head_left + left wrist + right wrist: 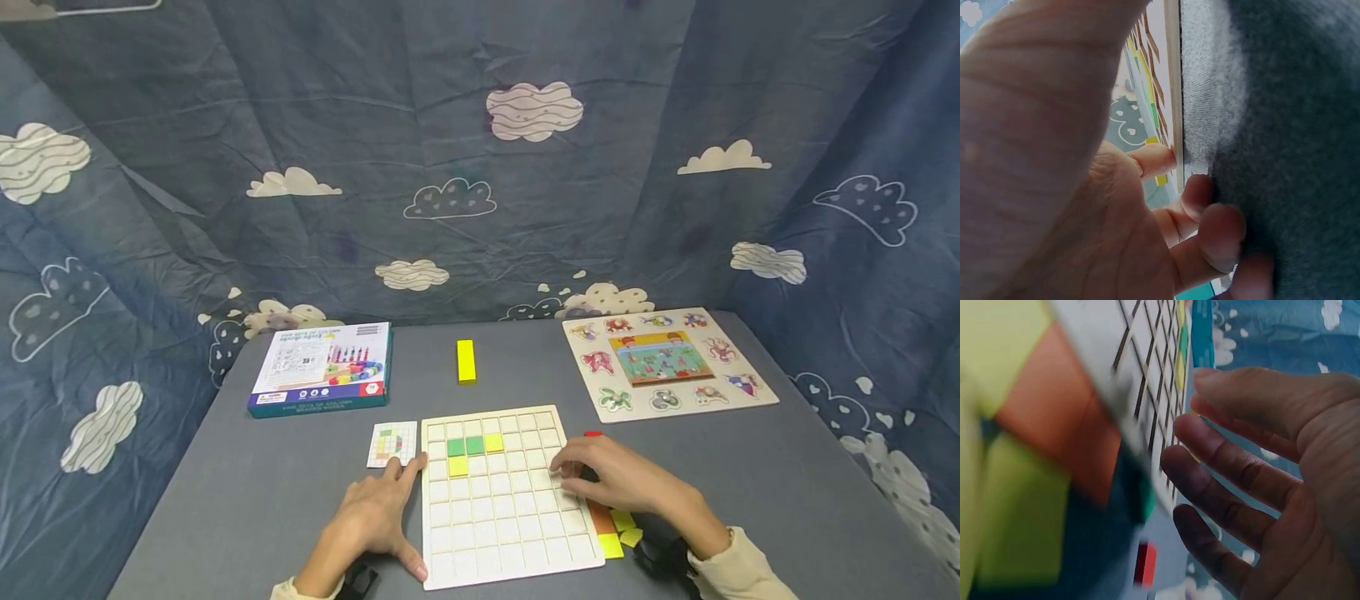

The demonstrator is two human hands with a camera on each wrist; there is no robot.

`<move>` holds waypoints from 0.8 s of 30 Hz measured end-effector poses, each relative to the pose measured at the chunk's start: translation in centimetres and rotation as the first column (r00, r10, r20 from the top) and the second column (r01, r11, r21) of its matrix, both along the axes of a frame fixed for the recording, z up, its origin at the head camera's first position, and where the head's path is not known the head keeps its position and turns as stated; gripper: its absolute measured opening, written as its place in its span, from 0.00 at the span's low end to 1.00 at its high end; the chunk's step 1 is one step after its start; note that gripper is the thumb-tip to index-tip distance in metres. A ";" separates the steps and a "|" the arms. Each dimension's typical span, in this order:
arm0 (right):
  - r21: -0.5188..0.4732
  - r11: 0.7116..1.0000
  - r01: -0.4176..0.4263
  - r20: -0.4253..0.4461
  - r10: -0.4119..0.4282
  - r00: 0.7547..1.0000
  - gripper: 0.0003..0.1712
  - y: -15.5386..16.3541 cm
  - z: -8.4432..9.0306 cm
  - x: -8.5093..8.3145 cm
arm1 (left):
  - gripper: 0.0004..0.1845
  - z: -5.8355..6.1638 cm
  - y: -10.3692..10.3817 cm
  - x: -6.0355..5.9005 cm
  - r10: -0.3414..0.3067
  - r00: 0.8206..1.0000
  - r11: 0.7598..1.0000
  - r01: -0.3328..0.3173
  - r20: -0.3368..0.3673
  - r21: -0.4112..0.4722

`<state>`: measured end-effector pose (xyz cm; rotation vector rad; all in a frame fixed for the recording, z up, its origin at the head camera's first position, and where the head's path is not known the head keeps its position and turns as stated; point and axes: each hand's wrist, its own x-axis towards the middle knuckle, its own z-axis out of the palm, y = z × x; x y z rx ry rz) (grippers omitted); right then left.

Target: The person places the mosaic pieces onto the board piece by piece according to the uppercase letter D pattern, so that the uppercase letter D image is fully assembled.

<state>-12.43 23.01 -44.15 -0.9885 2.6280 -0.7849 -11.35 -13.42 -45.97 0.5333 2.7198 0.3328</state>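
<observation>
At the bench's (pixel 247 500) ten o'clock lay a teal-edged game box (pixel 322 369), and just right of it, toward the centre, a small pattern card (pixel 392 443) sat beside the top-left corner of the wooden grid board (pixel 510 496). The left hand (pixel 371 518) rested flat on the grey surface at seven o'clock, fingers relaxed and spread, holding nothing, its fingertips (pixel 1200 190) touching the board's left edge. The board occupied the near middle, with two green squares (pixel 465 447) and two yellow squares (pixel 492 442) seated in its upper rows. A yellow bar block (pixel 466 361) lay alone at twelve o'clock. The right hand (pixel 611 477) hovered over the board's right edge, fingers loosely extended, gripping nothing. Beneath its wrist, loose orange and yellow pieces (pixel 611 533) lay against the board at five o'clock. An animal peg puzzle (pixel 667 360) lay at two o'clock.
</observation>
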 end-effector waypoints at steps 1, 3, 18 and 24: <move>0.000 1.000 0.010 0.020 -0.010 1.000 0.10 0.5 0.0 0.2 | 0.81 0.0 0.0 0.0 -0.002 1.000 1.000 0.002 0.000 0.001; -0.003 1.000 0.031 0.061 -0.030 0.998 0.10 1.4 0.1 0.5 | 0.81 -0.1 -0.1 0.0 -0.008 1.000 1.000 0.008 0.000 -0.001; -0.003 0.997 0.077 0.173 -0.075 0.982 0.14 5.4 -0.6 2.2 | 0.80 -0.1 -0.4 0.0 -0.006 1.000 1.000 0.006 -0.017 -0.004; -0.023 0.998 0.055 0.202 -0.049 0.978 0.14 6.5 -1.3 2.3 | 0.80 -0.3 -0.2 -0.1 -0.015 0.999 1.000 0.014 -0.042 -0.022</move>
